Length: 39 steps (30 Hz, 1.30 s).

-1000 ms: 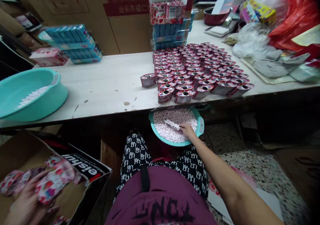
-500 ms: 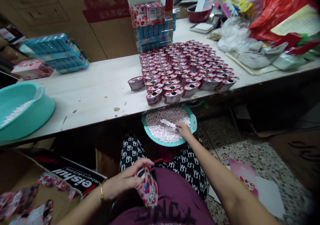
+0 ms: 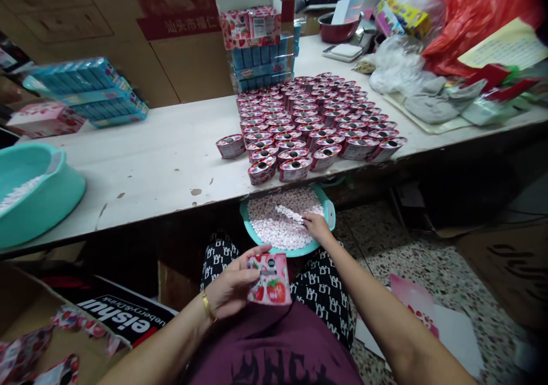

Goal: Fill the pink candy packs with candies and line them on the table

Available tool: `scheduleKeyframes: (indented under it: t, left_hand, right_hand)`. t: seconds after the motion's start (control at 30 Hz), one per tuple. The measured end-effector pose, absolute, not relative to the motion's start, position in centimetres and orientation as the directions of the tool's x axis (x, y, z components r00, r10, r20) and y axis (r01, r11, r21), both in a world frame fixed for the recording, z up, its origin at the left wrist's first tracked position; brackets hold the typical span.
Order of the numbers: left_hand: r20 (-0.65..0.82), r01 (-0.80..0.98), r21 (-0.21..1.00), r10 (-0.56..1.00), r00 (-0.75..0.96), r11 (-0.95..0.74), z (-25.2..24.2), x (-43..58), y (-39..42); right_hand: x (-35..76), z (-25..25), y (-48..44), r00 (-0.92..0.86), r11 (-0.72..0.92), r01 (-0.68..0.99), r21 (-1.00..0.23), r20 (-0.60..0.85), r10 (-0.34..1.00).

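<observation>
In my left hand (image 3: 233, 285) is a small pink box (image 3: 270, 282) printed with strawberries, one broad face turned up above my lap. My right hand (image 3: 317, 226) reaches into a turquoise basin (image 3: 330, 214) on my lap, full of small whitish pellets (image 3: 274, 231). Its fingers are closed on the near end of a narrow scoop (image 3: 290, 214), which is heaped with pellets and mostly hidden by them. On the table edge just beyond stand several rows of strawberry-printed boxes (image 3: 295, 168), upright, with dark round holes in their tops.
A second turquoise basin (image 3: 64, 185) with pellets stands on the table (image 3: 171, 162) at left. Blue packs (image 3: 85, 91) sit behind it. Flattened strawberry boxes lie in a carton (image 3: 81, 353) at lower left. Plastic bags (image 3: 398, 65) and gloves (image 3: 445, 102) crowd the right side.
My left hand has moved up and right, and the box in it has turned from its narrow top to its broad strawberry face. My right hand stays at the basin with the scoop.
</observation>
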<state>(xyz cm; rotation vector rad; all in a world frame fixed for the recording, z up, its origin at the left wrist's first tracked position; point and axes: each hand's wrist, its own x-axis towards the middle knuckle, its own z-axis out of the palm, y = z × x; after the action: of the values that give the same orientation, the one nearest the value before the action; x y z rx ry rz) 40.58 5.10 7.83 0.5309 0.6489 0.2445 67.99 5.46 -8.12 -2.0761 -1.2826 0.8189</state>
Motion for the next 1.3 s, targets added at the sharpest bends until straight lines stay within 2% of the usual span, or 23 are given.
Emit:
scheduleKeyframes:
  t: [0.1,0.17,0.27,0.37,0.47,0.57,0.63,0.73,0.83,1.1,1.2,1.3]
  left_hand:
    - [-0.503,0.028,0.777,0.594,0.627,0.629,5.0,42.7,7.8]
    - [-0.39,0.106,0.911,0.753,0.53,0.398,2.9,44.1,10.0]
    - [-0.186,0.191,0.976,0.869,0.458,0.108,-0.1,46.1,13.1]
    - [-0.08,0.236,0.971,0.888,0.452,-0.033,-2.0,47.7,14.9]
    - [-0.052,0.224,0.973,0.888,0.457,-0.059,-2.7,48.7,15.3]
    - [-0.018,0.232,0.968,0.903,0.428,-0.09,-3.0,49.0,15.1]
    - [-0.005,0.24,0.965,0.909,0.418,-0.104,-3.2,49.0,15.0]
    - [0.002,0.257,0.96,0.916,0.402,-0.115,-3.6,48.8,15.0]
    - [0.002,0.271,0.955,0.918,0.396,-0.119,-4.0,48.6,15.1]
    - [-0.021,0.226,0.971,0.923,0.384,-0.072,-4.2,48.8,15.3]
    - [-0.005,0.194,0.978,0.933,0.359,-0.07,-4.0,48.0,15.2]
    - [0.007,0.163,0.985,0.946,0.324,-0.062,-4.0,46.5,15.2]
  right_hand:
    - [69.1,-6.4,5.5,0.333,-0.359,0.589,-0.724,-0.188,0.924]
    - [69.8,-4.8,5.6,0.292,-0.312,0.603,-0.735,-0.161,0.943]
    - [70.7,-1.9,6.0,0.19,-0.222,0.644,-0.732,-0.128,0.973]
    - [71.0,1.2,6.9,0.099,-0.181,0.758,-0.627,-0.163,0.982]
    - [70.3,4.2,8.1,0.075,-0.167,0.909,-0.381,-0.246,0.966]
    - [68.6,6.8,9.4,0.043,-0.083,0.99,-0.117,-0.313,0.949]
    - [67.3,8.3,10.2,0.011,-0.012,1.0,-0.001,-0.328,0.945]
    - [65.4,9.8,10.9,-0.032,0.066,0.992,0.104,-0.302,0.953]
    - [64.5,10.4,11.0,-0.077,0.118,0.982,0.144,-0.263,0.962]
    - [65.4,11.3,9.8,-0.093,0.124,0.981,0.147,-0.202,0.975]
    - [67.6,10.2,8.3,-0.035,0.062,0.988,0.143,-0.182,0.983]
    - [69.5,6.4,7.0,0.084,-0.056,0.99,0.126,-0.225,0.971]
